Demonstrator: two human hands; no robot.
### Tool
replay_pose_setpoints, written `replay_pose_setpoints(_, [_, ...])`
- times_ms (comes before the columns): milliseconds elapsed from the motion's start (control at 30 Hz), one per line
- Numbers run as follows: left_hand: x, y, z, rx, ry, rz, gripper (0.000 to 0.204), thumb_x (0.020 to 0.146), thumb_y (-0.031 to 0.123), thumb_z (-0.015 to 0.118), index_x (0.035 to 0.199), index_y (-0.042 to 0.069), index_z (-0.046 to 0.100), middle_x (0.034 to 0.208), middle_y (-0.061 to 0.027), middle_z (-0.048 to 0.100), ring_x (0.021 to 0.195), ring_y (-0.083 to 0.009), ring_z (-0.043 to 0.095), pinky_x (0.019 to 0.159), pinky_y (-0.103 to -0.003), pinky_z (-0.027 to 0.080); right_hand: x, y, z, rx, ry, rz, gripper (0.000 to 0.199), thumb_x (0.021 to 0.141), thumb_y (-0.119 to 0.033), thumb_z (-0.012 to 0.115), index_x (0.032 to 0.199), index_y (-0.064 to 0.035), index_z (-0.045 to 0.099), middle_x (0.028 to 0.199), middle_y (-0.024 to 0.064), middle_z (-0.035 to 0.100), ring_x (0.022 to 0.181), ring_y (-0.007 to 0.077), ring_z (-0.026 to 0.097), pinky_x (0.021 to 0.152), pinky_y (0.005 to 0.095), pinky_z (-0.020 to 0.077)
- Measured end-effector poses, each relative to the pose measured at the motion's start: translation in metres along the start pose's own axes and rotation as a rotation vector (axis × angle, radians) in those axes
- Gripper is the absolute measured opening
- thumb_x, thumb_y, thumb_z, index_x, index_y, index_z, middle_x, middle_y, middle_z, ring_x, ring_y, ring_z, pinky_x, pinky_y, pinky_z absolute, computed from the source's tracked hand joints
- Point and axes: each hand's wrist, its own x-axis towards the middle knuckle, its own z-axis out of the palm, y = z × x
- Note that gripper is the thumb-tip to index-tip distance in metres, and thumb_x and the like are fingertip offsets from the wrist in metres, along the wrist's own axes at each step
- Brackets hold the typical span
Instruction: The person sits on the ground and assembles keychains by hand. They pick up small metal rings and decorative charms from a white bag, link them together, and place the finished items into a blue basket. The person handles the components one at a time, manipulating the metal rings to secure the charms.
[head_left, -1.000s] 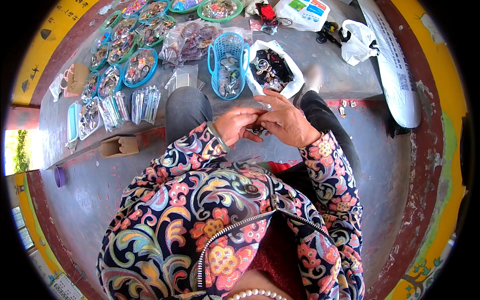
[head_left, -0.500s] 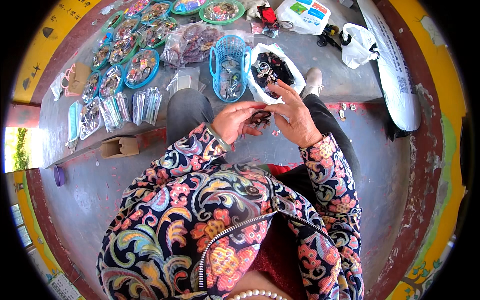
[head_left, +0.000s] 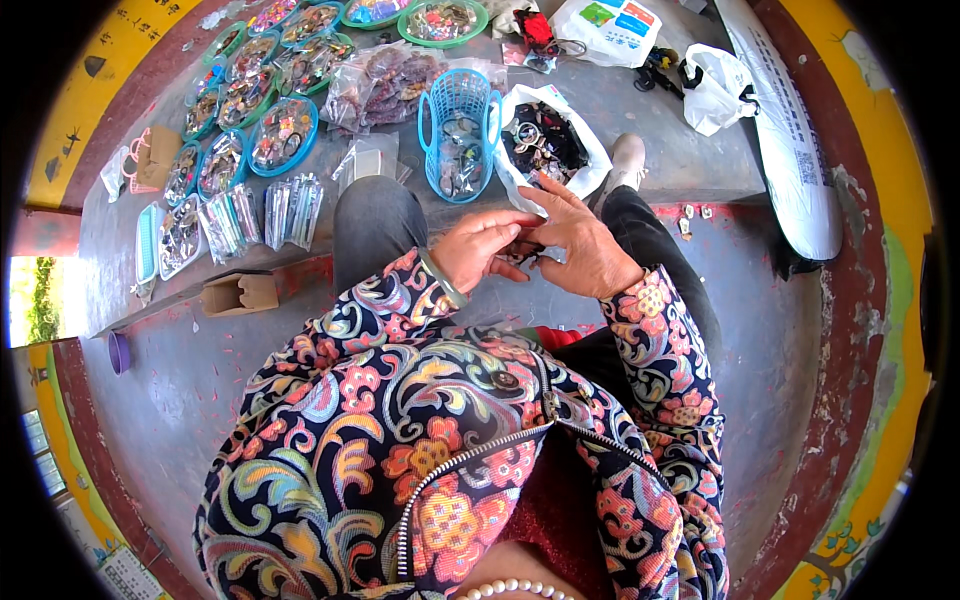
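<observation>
This side of the white bag [head_left: 597, 168], right hand [head_left: 583, 248] has closed in, grip unclear, half-hiding the dark thing [head_left: 521, 248] left hand [head_left: 474, 252] pinches!

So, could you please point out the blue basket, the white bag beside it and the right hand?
Blue basket [head_left: 459, 90], head view: its far wall.
White bag [head_left: 596, 162], head view: its right side.
Right hand [head_left: 585, 250], head view: back of the hand.

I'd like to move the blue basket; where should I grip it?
Probably best by both handles, from above: they loop out left and right of the upright basket, and the white bag close by leaves little room at its right side.
</observation>
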Motion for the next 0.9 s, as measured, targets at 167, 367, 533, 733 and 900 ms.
replay_pose_setpoints(167, [0.0, -0.003, 0.0, 0.064, 0.022, 0.006, 0.036, 0.091, 0.02, 0.038, 0.122, 0.001, 0.043, 0.103, -0.0104, 0.055, 0.087, -0.0173, 0.056, 0.063, -0.027, 0.053, -0.001, -0.004, 0.0, 0.032, -0.059, 0.019, 0.028, 0.057, -0.007, 0.064, 0.084, -0.0058, 0.066, 0.126, 0.0189, 0.041, 0.125, 0.0369, 0.028, 0.098, 0.0416, 0.0318])
replay_pose_setpoints(367, [-0.001, 0.0, 0.009, 0.169, 0.074, -0.01, 0.036, 0.092, 0.022, 0.039, 0.121, 0.002, 0.044, 0.106, -0.0106, 0.054, 0.087, -0.0159, 0.056, 0.054, -0.025, 0.052, -0.002, 0.006, 0.016, 0.004, -0.008, 0.044, 0.019, 0.058, -0.011, 0.068, 0.077, -0.0079, 0.068, 0.12, 0.0211, 0.047, 0.122, 0.0353, 0.033, 0.1, 0.042, 0.0287])
replay_pose_setpoints(533, [0.004, 0.007, 0.004, 0.361, 0.129, 0.164, 0.037, 0.092, 0.025, 0.04, 0.121, 0.002, 0.045, 0.112, -0.0114, 0.054, 0.092, -0.0135, 0.056, 0.048, -0.02, 0.047, -0.002, 0.007, 0.017, 0.212, 0.122, 0.308, 0.011, 0.067, -0.01, 0.065, 0.076, -0.0033, 0.067, 0.111, 0.0155, 0.055, 0.107, 0.0224, 0.048, 0.094, 0.0359, 0.0338])
replay_pose_setpoints(733, [0.006, 0.016, -0.007, 0.074, 0.337, 0.181, 0.033, 0.084, 0.019, 0.056, 0.112, 0.003, 0.051, 0.1, -0.0063, 0.06, 0.084, -0.0096, 0.057, 0.048, -0.017, 0.042, -0.001, 0.007, 0.003, 0.965, 0.421, 0.631, 0.022, 0.081, -0.013, 0.057, 0.094, 0.0043, 0.061, 0.089, 0.0032, 0.061, 0.081, 0.0087, 0.053, 0.078, 0.0214, 0.0382])
replay_pose_setpoints(900, [0.008, 0.009, 0.003, -0.203, 0.192, -0.034, 0.019, 0.082, 0.008, 0.057, 0.1, 0.004, 0.058, 0.092, -0.0045, 0.063, 0.085, -0.0111, 0.06, 0.053, -0.019, 0.046, 0.002, 0.003, 0.006, 1.067, 0.388, 0.654, 0.02, 0.08, -0.012, 0.058, 0.093, 0.0029, 0.062, 0.085, 0.0026, 0.061, 0.082, 0.01, 0.052, 0.078, 0.0229, 0.038])
